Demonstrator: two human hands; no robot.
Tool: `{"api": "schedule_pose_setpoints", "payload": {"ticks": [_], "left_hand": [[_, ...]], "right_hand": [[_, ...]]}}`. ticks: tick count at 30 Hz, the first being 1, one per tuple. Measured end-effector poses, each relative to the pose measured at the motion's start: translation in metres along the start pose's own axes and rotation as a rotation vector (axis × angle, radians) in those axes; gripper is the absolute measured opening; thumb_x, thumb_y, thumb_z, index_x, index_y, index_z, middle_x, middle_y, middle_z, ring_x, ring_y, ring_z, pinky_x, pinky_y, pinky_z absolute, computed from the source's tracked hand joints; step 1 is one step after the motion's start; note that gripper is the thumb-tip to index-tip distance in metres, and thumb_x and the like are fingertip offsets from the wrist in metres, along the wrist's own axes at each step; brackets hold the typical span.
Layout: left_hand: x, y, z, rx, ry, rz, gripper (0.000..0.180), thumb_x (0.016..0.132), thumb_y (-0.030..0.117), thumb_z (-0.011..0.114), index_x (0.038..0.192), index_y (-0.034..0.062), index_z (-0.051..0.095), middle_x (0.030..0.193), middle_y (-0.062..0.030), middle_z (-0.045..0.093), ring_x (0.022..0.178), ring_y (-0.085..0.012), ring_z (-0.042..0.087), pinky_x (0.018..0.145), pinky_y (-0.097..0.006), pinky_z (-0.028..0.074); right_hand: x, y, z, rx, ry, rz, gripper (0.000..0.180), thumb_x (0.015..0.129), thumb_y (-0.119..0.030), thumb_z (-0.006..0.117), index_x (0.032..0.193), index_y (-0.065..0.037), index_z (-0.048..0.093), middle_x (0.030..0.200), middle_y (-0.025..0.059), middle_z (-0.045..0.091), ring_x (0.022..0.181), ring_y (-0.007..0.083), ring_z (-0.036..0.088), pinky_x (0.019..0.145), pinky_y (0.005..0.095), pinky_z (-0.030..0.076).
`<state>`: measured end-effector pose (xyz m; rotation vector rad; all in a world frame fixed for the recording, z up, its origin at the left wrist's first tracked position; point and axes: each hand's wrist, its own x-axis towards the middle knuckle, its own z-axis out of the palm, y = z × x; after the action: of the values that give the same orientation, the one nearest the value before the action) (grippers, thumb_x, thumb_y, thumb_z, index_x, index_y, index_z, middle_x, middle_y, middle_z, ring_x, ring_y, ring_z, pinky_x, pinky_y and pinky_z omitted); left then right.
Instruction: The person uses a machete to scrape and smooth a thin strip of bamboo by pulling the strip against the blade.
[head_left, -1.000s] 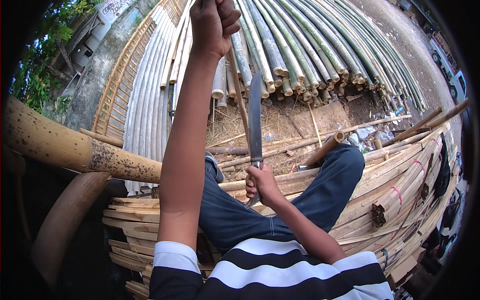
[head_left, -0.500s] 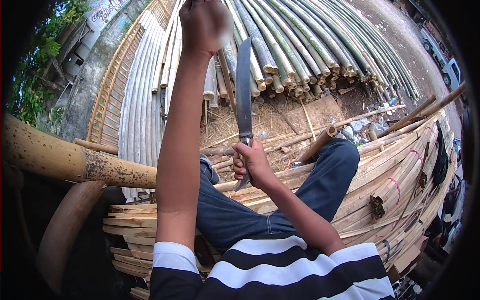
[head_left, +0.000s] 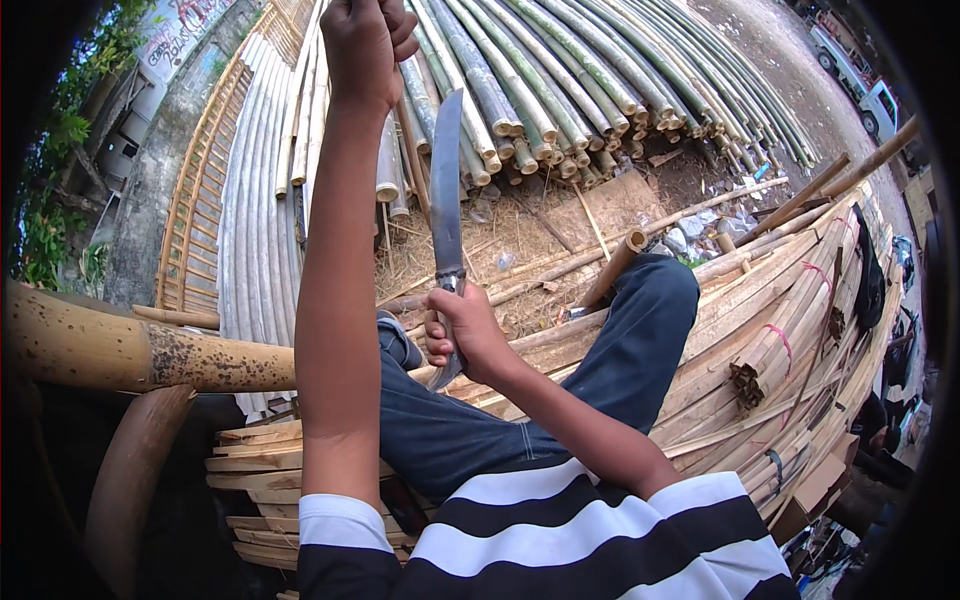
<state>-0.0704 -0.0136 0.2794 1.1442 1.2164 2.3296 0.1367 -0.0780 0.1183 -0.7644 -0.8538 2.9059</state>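
My right hand (head_left: 463, 328) is wrapped round the handle of a machete (head_left: 447, 185) over my lap, its long grey blade upright and slightly curved. My left arm reaches far forward, with the left hand (head_left: 365, 50) raised to the top of the view and its fingers curled closed. A thin brown bamboo strip (head_left: 412, 160) slants down from behind that wrist, in line with the fist; the grip itself is hidden. The blade is to the right of this strip, apart from the left hand.
Long bamboo poles (head_left: 560, 85) lie stacked ahead. Split bamboo slats (head_left: 750, 330) spread under and right of me. A thick bamboo pole (head_left: 90, 340) juts in from the left, near a bamboo ladder (head_left: 195, 200) and corrugated sheets (head_left: 255, 220). Plastic litter (head_left: 690, 230) lies ahead right.
The whole view has shifted slightly, so both arms and the surroundings appear farther left. The machete now tilts a little more to the left. Both hands keep their grips.
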Motion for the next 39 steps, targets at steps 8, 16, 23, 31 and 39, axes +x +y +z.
{"api": "schedule_pose_setpoints", "payload": {"ticks": [8, 16, 23, 31, 39], "left_hand": [[-0.004, 0.007, -0.01, 0.002, -0.017, -0.012, 0.035, 0.099, 0.04, 0.045, 0.075, 0.0155, 0.04, 0.05, 0.0076, 0.024, 0.036, -0.0029, 0.02, 0.032, -0.021, 0.014], [-0.004, 0.011, -0.004, -0.094, -0.072, -0.114, 0.028, 0.097, 0.035, 0.051, 0.078, 0.0158, 0.046, 0.053, 0.0064, 0.03, 0.042, -0.0049, 0.029, 0.038, -0.021, 0.024], [0.0, 0.008, -0.039, -0.163, -0.088, -0.086, 0.025, 0.094, 0.033, 0.058, 0.086, 0.0103, 0.052, 0.056, 0.0064, 0.028, 0.042, -0.0031, 0.023, 0.04, -0.02, 0.017], [-0.012, 0.012, -0.053, -0.213, -0.175, -0.088, 0.019, 0.095, 0.028, 0.057, 0.095, 0.0089, 0.057, 0.06, 0.0054, 0.031, 0.043, -0.0015, 0.026, 0.043, -0.018, 0.02], [-0.012, 0.016, -0.038, -0.122, -0.063, -0.096, 0.017, 0.095, 0.032, 0.057, 0.091, 0.0164, 0.054, 0.056, 0.0067, 0.029, 0.04, -0.0029, 0.024, 0.039, -0.019, 0.024]], "right_hand": [[-0.01, 0.078, -0.082, -0.064, 0.207, 0.323, 0.018, 0.084, -0.012, 0.054, 0.085, -0.011, 0.036, 0.057, 0.0006, 0.04, 0.041, 0.009, 0.036, 0.037, 0.0263, 0.033], [-0.036, 0.054, -0.114, -0.179, 0.185, 0.359, 0.018, 0.084, -0.013, 0.058, 0.085, -0.011, 0.04, 0.057, 0.0001, 0.043, 0.041, 0.0088, 0.04, 0.037, 0.0259, 0.035], [-0.044, 0.011, -0.128, -0.515, 0.17, 0.218, 0.017, 0.083, -0.011, 0.06, 0.084, -0.006, 0.044, 0.056, 0.0029, 0.048, 0.039, 0.0107, 0.047, 0.036, 0.0252, 0.039], [-0.067, -0.075, -0.193, -1.414, 0.482, -0.12, 0.02, 0.074, -0.01, 0.06, 0.089, 0.002, 0.057, 0.076, 0.0079, 0.062, 0.069, 0.0129, 0.057, 0.064, 0.0258, 0.046], [-0.087, -0.18, -0.224, -0.882, 0.745, -0.863, 0.018, 0.084, -0.004, 0.058, 0.101, 0.003, 0.057, 0.094, 0.0078, 0.066, 0.075, 0.0124, 0.061, 0.066, 0.0231, 0.048]]}}
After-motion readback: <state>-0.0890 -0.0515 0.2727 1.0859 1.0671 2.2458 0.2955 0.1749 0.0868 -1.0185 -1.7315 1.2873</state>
